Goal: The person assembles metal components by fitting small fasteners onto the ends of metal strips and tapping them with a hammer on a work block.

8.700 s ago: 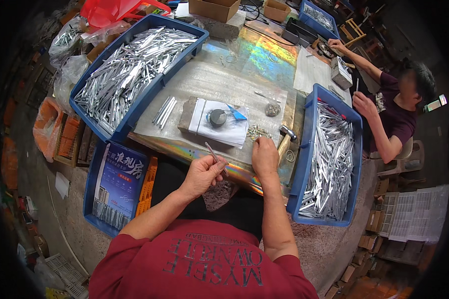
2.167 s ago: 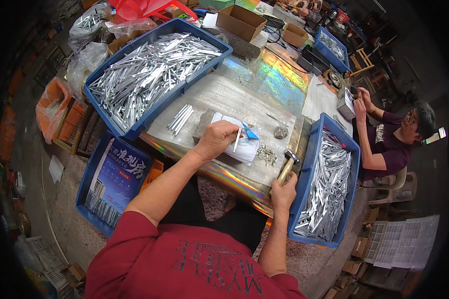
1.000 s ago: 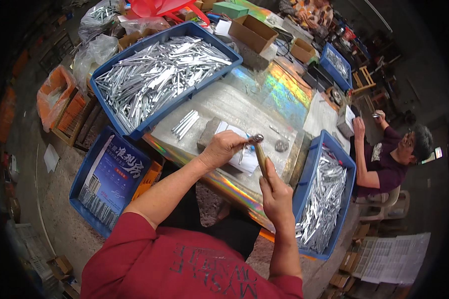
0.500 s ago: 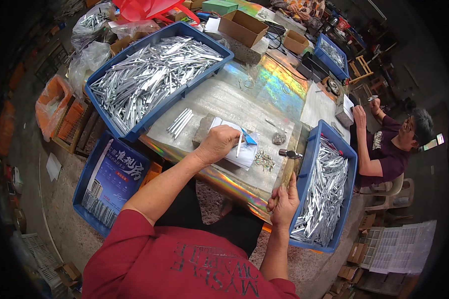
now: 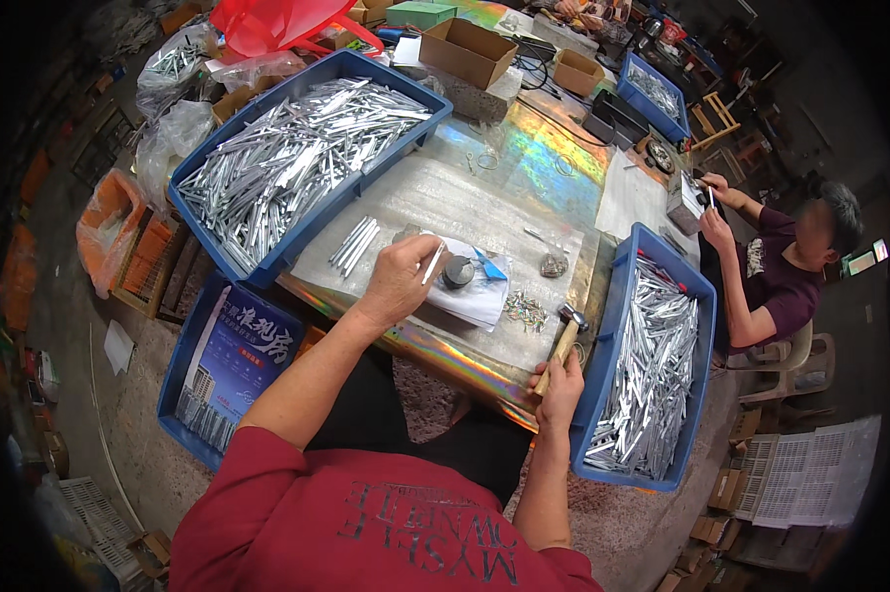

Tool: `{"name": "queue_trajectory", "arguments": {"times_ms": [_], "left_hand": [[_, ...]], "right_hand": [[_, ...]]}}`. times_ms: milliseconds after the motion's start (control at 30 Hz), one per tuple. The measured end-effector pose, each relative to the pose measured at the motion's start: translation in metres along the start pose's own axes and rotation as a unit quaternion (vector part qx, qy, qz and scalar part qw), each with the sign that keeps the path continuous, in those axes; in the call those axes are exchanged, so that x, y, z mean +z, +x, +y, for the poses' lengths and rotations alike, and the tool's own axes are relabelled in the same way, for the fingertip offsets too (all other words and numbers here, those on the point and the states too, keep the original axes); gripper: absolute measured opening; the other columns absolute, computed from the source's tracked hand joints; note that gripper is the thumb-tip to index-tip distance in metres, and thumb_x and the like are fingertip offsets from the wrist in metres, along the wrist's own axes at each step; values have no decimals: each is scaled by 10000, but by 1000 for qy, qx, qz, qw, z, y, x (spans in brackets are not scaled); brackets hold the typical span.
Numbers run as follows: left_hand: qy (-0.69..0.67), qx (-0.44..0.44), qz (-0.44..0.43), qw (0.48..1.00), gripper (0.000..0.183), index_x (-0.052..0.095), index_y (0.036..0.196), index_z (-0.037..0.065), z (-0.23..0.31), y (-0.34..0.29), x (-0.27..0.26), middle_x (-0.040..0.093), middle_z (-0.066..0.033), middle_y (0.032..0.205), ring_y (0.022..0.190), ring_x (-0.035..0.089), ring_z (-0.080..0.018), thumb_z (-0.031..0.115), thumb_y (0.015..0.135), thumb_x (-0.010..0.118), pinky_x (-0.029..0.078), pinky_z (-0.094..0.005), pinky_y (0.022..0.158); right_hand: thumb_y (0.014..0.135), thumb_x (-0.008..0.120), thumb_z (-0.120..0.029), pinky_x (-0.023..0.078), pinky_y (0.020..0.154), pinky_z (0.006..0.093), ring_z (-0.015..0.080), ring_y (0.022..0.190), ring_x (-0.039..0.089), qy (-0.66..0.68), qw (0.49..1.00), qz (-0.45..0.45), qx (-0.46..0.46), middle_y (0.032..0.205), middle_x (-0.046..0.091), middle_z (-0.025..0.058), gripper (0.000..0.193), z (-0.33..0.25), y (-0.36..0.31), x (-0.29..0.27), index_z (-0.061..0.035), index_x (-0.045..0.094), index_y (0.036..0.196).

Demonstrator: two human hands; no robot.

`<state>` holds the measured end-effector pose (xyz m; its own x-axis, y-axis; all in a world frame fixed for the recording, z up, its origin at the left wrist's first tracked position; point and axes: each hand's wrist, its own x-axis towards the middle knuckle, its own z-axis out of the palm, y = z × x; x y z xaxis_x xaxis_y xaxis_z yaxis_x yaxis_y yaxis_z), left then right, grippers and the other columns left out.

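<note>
My left hand [image 5: 398,283] pinches a thin silvery metal strip [image 5: 432,264] just left of a dark round metal block [image 5: 457,272]. That block sits on white paper [image 5: 482,308] with a blue patch beside it. My right hand [image 5: 560,390] grips a hammer by its wooden handle [image 5: 563,343], the steel head [image 5: 572,317] pointing away from me near the table's right edge. Between block and hammer lies a small heap of tiny metal pins [image 5: 527,311]. A short row of silvery strips [image 5: 354,247] lies left of my left hand.
Strips fill a large blue bin [image 5: 302,237] at the far left and another blue bin [image 5: 581,434] by my right arm. A lower bin [image 5: 181,434] holds a printed blue sheet. Cardboard boxes [image 5: 462,51] stand behind. At right a co-worker [image 5: 776,286] sits handling a strip.
My left hand has drawn left with the strip, and the dark block now shows. The hammer has turned in my right hand, bringing its handle into view.
</note>
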<state>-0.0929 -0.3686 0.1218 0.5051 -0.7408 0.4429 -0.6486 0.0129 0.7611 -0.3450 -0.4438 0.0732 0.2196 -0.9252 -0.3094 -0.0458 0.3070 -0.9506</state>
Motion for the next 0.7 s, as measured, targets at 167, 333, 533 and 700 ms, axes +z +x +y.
{"name": "queue_trajectory", "arguments": {"times_ms": [167, 333, 533, 700], "left_hand": [[-9, -43, 19, 999, 86, 570, 776, -9, -16, -10, -29, 546, -102, 597, 508, 486, -119, 65, 732, 565, 383, -243, 482], [51, -117, -2, 992, 104, 577, 780, 5, -37, -11, -64, 564, -153, 672, 593, 566, -258, 92, 731, 549, 425, -307, 545], [70, -89, 9, 994, 103, 568, 804, -10, -51, -19, -65, 544, -138, 645, 552, 521, -199, 65, 735, 549, 397, -276, 524], [56, -79, 17, 995, 123, 567, 809, -16, -48, -24, -66, 547, -147, 673, 585, 537, -236, 81, 734, 560, 404, -297, 540]], "right_hand": [[769, 506, -170, 442, 589, 371, 285, 654, 551, -471, 849, 83, -224, 739, 532, 158, 367, -4, -9, -3, -11, 448, 1095], [731, 562, -161, 429, 625, 402, 323, 693, 540, -533, 808, 76, -239, 849, 528, 181, 307, -39, -16, 11, -2, 509, 989], [643, 616, -117, 380, 757, 382, 276, 908, 479, -428, 733, -171, -500, 946, 520, 121, 388, -61, 21, 89, -39, 504, 1006], [618, 631, -143, 358, 753, 388, 246, 961, 446, -506, 650, -249, -509, 976, 520, 63, 475, -73, 36, 126, -115, 481, 1067]]}}
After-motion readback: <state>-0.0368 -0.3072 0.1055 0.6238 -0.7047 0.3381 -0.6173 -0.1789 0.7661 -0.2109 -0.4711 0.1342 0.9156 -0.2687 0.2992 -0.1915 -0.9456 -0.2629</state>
